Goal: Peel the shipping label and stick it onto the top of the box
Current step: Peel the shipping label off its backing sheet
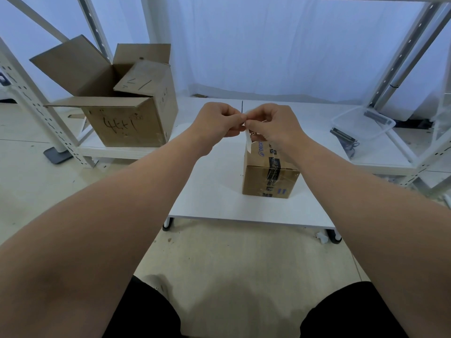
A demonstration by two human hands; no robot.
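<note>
White label (248,141) hangs pinched between left hand (216,119) and right hand (273,123), arms outstretched above the box (268,176).

Single wide-angle view, worn on my head, faces forward and down. My left hand (217,119) and right hand (273,125) sit near frame centre, close in, above the white table (214,191); shelving (401,57) flanks both edges.

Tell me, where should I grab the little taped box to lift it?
Hold the small box by its left and right walls, one hand from each side. It stands upright on the white table, taped shut, so no flap or rim offers a hold. The left hand and right hand are busy pinching the label above it.
</note>
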